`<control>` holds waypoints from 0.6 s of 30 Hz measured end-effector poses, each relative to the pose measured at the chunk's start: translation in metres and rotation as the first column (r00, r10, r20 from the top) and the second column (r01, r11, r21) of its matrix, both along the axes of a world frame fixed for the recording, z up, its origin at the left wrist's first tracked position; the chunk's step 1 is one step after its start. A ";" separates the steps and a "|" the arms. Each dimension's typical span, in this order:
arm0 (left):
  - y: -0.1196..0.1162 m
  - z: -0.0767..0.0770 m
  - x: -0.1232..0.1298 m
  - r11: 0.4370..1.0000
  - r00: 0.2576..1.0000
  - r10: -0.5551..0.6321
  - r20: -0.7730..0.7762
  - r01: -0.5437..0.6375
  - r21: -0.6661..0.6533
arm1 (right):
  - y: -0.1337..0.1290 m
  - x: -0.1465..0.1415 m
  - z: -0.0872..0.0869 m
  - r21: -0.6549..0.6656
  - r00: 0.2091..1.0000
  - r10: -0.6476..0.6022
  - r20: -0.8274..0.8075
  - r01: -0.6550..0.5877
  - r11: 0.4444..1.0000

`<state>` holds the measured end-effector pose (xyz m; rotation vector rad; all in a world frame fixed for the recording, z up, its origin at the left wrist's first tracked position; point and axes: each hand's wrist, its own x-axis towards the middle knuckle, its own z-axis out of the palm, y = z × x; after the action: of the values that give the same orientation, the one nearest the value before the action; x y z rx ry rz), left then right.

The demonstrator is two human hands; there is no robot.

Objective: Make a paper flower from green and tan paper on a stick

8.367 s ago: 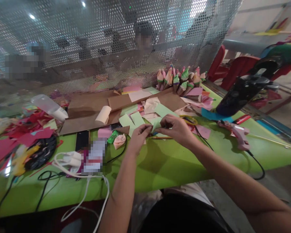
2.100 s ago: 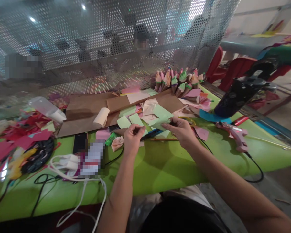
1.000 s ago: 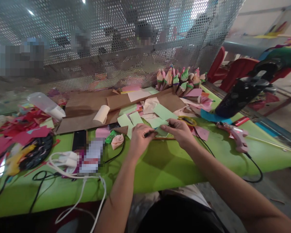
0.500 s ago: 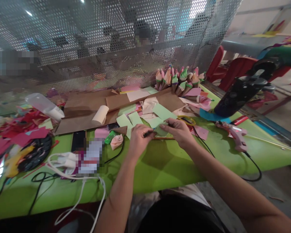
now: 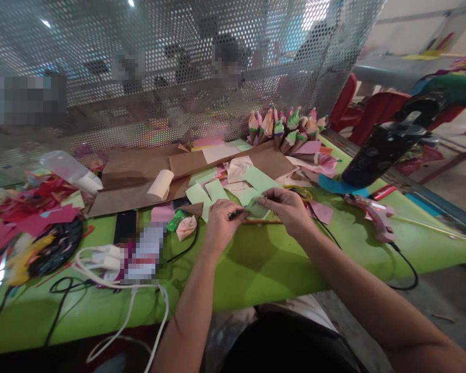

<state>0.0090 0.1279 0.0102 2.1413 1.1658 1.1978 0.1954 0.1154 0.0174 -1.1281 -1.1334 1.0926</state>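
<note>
Above the front part of the green table (image 5: 264, 269), my two hands work close together on a small piece of light green paper (image 5: 257, 208). My right hand (image 5: 289, 210) pinches its right side between thumb and fingers. At its left end, my left hand (image 5: 222, 224) is closed around the paper; a thin dark item pokes out by the thumb, too small to name. A thin brown stick-like strip (image 5: 262, 222) lies just below the paper. Behind the hands are flat green paper pieces (image 5: 261, 178) and a crumpled cream paper (image 5: 238, 168).
A pink glue gun (image 5: 376, 215) rests at right beside a dark bottle (image 5: 376, 150). Paper ice-cream cones (image 5: 283, 127) cluster at the back. White cables (image 5: 101, 264), a phone (image 5: 146, 254) and a yellow glue gun (image 5: 25, 261) occupy the left. A perforated metal screen (image 5: 159, 77) stands behind.
The green paper between my hands has bent and curled more at its left part. Both hands stay in nearly the same place, the right fingers shifting slightly.
</note>
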 end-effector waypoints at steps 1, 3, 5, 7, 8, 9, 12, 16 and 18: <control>0.000 0.000 0.000 1.000 1.000 -0.002 0.004 0.002 -0.001 | 0.000 0.000 0.000 -0.001 1.000 0.003 -0.003 -0.003 1.000; 0.000 0.000 0.000 1.000 1.000 -0.010 0.014 0.010 0.000 | -0.001 0.000 0.000 -0.003 1.000 0.001 -0.012 -0.001 1.000; 0.000 0.000 0.000 1.000 1.000 -0.018 0.017 0.018 0.000 | -0.001 0.000 0.001 -0.005 1.000 -0.002 -0.018 0.002 1.000; 0.000 0.001 -0.001 1.000 1.000 -0.021 0.013 0.021 0.001 | -0.001 0.000 0.002 -0.004 1.000 0.001 -0.013 -0.001 1.000; 0.000 0.001 -0.001 1.000 1.000 -0.022 0.011 0.022 0.001 | -0.001 0.000 0.003 -0.001 1.000 0.004 -0.008 -0.004 1.000; 0.000 0.000 -0.001 1.000 1.000 -0.024 0.010 0.024 0.000 | -0.001 0.000 0.004 0.002 1.000 0.008 -0.005 -0.008 1.000; 0.001 0.000 -0.001 0.999 0.999 -0.034 0.018 0.034 -0.004 | -0.002 -0.001 0.005 0.003 1.000 0.015 -0.020 -0.015 1.000; 0.002 -0.001 -0.001 1.000 0.998 -0.020 0.051 0.021 -0.003 | -0.003 -0.001 0.006 0.002 0.999 0.013 -0.046 -0.013 1.000; 0.002 -0.002 -0.002 1.000 0.998 -0.008 0.063 0.009 -0.005 | -0.003 -0.001 0.006 -0.001 0.999 0.014 -0.043 -0.014 1.000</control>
<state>0.0069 0.1302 0.0086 2.0864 1.1306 1.2479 0.1941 0.1127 0.0236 -1.0941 -1.1089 1.1233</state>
